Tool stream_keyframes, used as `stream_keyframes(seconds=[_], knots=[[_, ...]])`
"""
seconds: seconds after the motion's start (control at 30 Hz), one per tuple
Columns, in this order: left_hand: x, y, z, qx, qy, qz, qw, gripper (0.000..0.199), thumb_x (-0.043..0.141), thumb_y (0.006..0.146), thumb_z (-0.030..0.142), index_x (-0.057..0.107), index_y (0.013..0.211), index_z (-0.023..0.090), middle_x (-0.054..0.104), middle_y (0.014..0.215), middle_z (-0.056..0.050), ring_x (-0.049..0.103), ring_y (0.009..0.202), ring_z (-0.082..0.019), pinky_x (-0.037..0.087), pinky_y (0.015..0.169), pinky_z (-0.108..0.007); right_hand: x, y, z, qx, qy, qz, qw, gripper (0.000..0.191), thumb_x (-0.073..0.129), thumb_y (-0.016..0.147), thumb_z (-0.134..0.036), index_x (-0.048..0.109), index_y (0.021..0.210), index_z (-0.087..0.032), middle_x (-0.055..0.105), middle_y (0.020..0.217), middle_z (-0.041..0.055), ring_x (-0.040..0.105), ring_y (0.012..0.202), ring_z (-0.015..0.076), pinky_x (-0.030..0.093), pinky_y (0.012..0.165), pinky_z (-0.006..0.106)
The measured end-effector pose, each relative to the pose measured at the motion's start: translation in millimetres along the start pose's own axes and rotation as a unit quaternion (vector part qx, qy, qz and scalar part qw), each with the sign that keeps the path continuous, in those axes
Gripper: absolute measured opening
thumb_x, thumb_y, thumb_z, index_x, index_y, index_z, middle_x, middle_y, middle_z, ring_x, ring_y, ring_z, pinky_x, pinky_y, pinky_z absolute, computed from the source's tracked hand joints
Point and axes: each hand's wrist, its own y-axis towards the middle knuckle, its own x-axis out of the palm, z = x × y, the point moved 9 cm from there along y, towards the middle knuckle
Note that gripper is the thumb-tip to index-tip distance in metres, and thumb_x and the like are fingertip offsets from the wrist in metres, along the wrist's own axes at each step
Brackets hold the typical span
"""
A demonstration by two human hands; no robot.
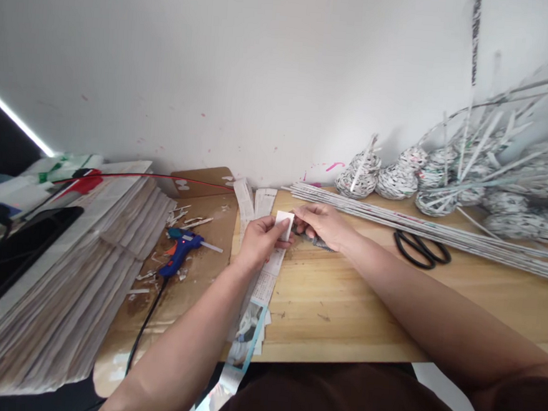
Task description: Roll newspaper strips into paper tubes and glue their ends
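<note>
My left hand [263, 239] is closed on a small white paper piece [284, 221], its thumb pressed on the front. Right beside it, my right hand [318, 223] has its thumb and forefinger pinched together at the paper's right edge; what is between those fingertips is too small to name. A dark, mesh-like item [322, 243] shows under my right palm. Beneath both hands, newspaper strips [265, 284] lie lengthwise on the wooden table [342, 310] and hang over its front edge.
A blue glue gun [181, 252] lies on stained cardboard [208, 270] at left, beside a tall newspaper stack [75, 285]. Long paper rods [395, 220] and black-handled scissors [421, 249] lie at right. Woven paper shapes [398, 180] stand along the wall.
</note>
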Motion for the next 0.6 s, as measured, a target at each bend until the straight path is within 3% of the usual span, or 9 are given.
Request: stream_keyframes(seconds=[0.1, 0.2, 0.6], knots=[[-2.1, 0.9, -1.7, -0.006, -0.022, 0.001, 1.0, 0.036, 0.071, 0.074, 0.046, 0.068, 0.083, 0.012, 0.069, 0.07, -0.005, 0.065, 0.061, -0.014, 0.054, 0.053, -0.023, 7.5, -1.0, -2.0, -0.003, -0.002, -0.059, 0.998, 0.035, 0.071, 0.072, -0.047, 0.071, 0.084, -0.014, 0.061, 0.065, 0.0005, 0.047, 0.048, 0.0058, 0.029, 0.038, 0.017], [-2.1, 1.0, -2.4, -0.009, -0.025, -0.001, 1.0, 0.036, 0.072, 0.073, 0.046, 0.068, 0.083, 0.012, 0.069, 0.071, -0.005, 0.065, 0.061, -0.014, 0.054, 0.053, -0.023, 13.0, -3.3, -3.6, -0.005, -0.032, -0.095, 0.995, 0.033, 0.068, 0.076, -0.045, 0.073, 0.086, -0.013, 0.061, 0.063, 0.0002, 0.042, 0.045, 0.0043, 0.027, 0.039, 0.018], [0.2, -0.3, -2.3, -0.015, -0.009, -0.001, 1.0, 0.037, 0.071, 0.074, 0.048, 0.066, 0.08, 0.011, 0.069, 0.073, -0.006, 0.063, 0.056, -0.012, 0.052, 0.048, -0.021, 14.3, -5.1, -5.5, -0.005, -0.048, -0.074, 0.996, 0.032, 0.073, 0.07, -0.039, 0.075, 0.088, -0.013, 0.061, 0.062, 0.0, 0.039, 0.046, 0.0049, 0.024, 0.041, 0.021]])
